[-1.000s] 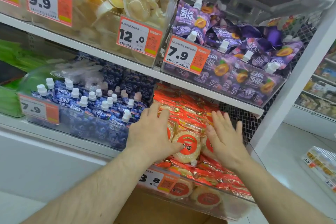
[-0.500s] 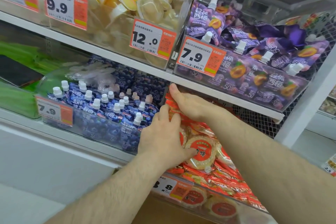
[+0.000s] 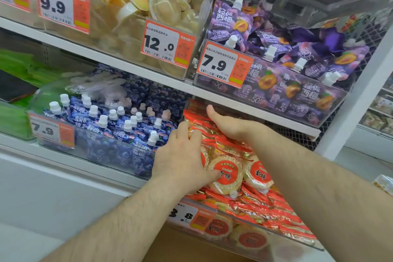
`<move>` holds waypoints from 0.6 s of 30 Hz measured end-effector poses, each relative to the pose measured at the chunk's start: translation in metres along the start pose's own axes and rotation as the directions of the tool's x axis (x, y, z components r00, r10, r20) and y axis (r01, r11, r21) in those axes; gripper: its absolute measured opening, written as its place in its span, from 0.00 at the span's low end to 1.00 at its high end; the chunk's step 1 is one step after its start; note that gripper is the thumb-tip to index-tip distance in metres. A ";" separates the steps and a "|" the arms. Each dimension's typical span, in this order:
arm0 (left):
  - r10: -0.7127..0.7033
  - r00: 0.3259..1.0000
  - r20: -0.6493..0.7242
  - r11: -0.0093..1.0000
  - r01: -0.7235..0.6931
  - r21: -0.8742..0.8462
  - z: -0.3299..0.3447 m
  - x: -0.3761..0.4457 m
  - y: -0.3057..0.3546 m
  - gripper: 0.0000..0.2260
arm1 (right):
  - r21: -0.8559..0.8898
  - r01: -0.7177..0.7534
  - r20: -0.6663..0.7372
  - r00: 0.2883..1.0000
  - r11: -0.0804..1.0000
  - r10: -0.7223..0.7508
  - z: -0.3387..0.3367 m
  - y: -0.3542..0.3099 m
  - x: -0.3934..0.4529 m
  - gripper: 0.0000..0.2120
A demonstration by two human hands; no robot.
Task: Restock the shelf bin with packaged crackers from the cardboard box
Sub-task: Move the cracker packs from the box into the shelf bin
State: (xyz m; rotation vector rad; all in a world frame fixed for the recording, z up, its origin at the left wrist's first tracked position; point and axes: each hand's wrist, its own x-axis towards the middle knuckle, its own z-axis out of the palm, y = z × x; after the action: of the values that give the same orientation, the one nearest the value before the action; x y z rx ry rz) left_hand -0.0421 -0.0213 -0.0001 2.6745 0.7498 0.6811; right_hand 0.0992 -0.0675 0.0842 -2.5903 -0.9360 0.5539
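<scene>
The cracker packets [image 3: 225, 174] are heaped in the clear bin [image 3: 276, 232] on the lower shelf; the left hand [image 3: 182, 159] presses spread fingers on them while the right hand [image 3: 229, 125] reaches flat to the far side. The heap tops the near rim, so a hard push could slide packets off.

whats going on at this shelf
A person is restocking a clear shelf bin with packaged crackers. The left hand rests on the pile near the bin's left side, its thumb on a round cracker pack. The right hand reaches flat over the packs toward the back. Blue drink pouches fill the neighbouring bin.
</scene>
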 end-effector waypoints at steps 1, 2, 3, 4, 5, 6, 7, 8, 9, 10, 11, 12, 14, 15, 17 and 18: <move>-0.002 1.000 -0.003 1.000 0.002 -0.004 0.000 0.000 0.000 0.40 | 0.018 0.016 -0.033 0.999 1.000 -0.015 -0.002 0.000 -0.002 0.41; -0.002 1.000 -0.006 1.000 0.002 -0.008 0.000 0.000 0.000 0.40 | 0.027 0.030 -0.070 0.997 0.999 -0.028 -0.004 0.001 -0.006 0.43; -0.001 1.000 -0.008 1.000 0.001 -0.008 0.000 -0.001 0.000 0.40 | 0.030 0.048 -0.085 0.995 0.998 -0.045 -0.006 0.003 -0.010 0.46; 0.000 1.000 -0.008 1.000 0.000 -0.005 0.000 -0.001 0.000 0.40 | 0.054 0.061 -0.073 0.996 0.997 -0.057 -0.007 0.007 -0.016 0.47; 0.000 1.000 -0.008 1.000 0.000 0.001 0.000 -0.001 0.001 0.40 | 0.094 0.078 -0.041 0.996 0.993 -0.074 -0.003 0.009 -0.021 0.45; -0.001 1.000 -0.010 1.000 0.001 0.005 0.000 0.000 0.000 0.40 | 0.134 0.092 0.011 0.995 0.987 -0.094 0.003 0.010 -0.027 0.42; -0.004 1.000 -0.010 1.000 0.005 0.009 0.000 0.000 0.001 0.39 | 0.140 0.098 0.053 0.993 0.985 -0.107 0.011 0.009 -0.033 0.41; -0.009 1.000 -0.009 1.000 0.009 0.011 0.000 0.000 0.001 0.39 | 0.120 0.107 0.069 0.991 0.987 -0.115 0.019 0.008 -0.036 0.40; -0.014 1.000 -0.011 1.000 0.014 0.011 0.000 0.000 0.001 0.39 | 0.113 0.115 0.068 0.990 0.987 -0.123 0.022 0.007 -0.041 0.41; -0.017 1.000 -0.016 1.000 0.017 0.012 0.000 0.000 0.001 0.39 | 0.134 0.116 0.061 0.990 0.984 -0.125 0.022 0.008 -0.041 0.41; -0.017 1.000 -0.021 1.000 0.017 0.014 0.000 0.000 0.001 0.39 | 0.155 0.114 0.048 0.991 0.981 -0.122 0.018 0.008 -0.045 0.41; -0.014 1.000 -0.025 1.000 0.014 0.017 0.001 0.000 0.001 0.39 | 0.155 0.111 0.012 0.993 0.982 -0.114 0.011 0.012 -0.049 0.40; -0.005 1.000 -0.023 1.000 0.005 0.023 0.001 -0.001 0.001 0.40 | 0.021 0.106 -0.119 0.987 0.994 -0.103 -0.003 0.026 -0.060 0.34; 0.000 1.000 -0.023 1.000 0.001 0.026 0.002 -0.001 0.001 0.40 | -0.067 0.088 -0.192 0.976 0.994 -0.099 -0.009 0.037 -0.060 0.30; 0.007 1.000 -0.023 0.999 -0.006 0.034 0.002 -0.001 0.000 0.40 | -0.168 -0.032 -0.303 0.953 0.985 -0.021 -0.016 0.058 -0.056 0.32; 0.008 1.000 -0.023 0.999 -0.008 0.037 0.001 -0.001 -0.001 0.40 | -0.154 -0.100 -0.329 0.943 0.983 0.045 -0.017 0.067 -0.049 0.36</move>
State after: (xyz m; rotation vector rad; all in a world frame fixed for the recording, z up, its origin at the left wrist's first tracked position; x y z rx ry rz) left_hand -0.0424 -0.0215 -0.0020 2.7090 0.7653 0.7074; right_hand 0.1079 -0.1517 0.0825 -2.7599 -0.8080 0.0583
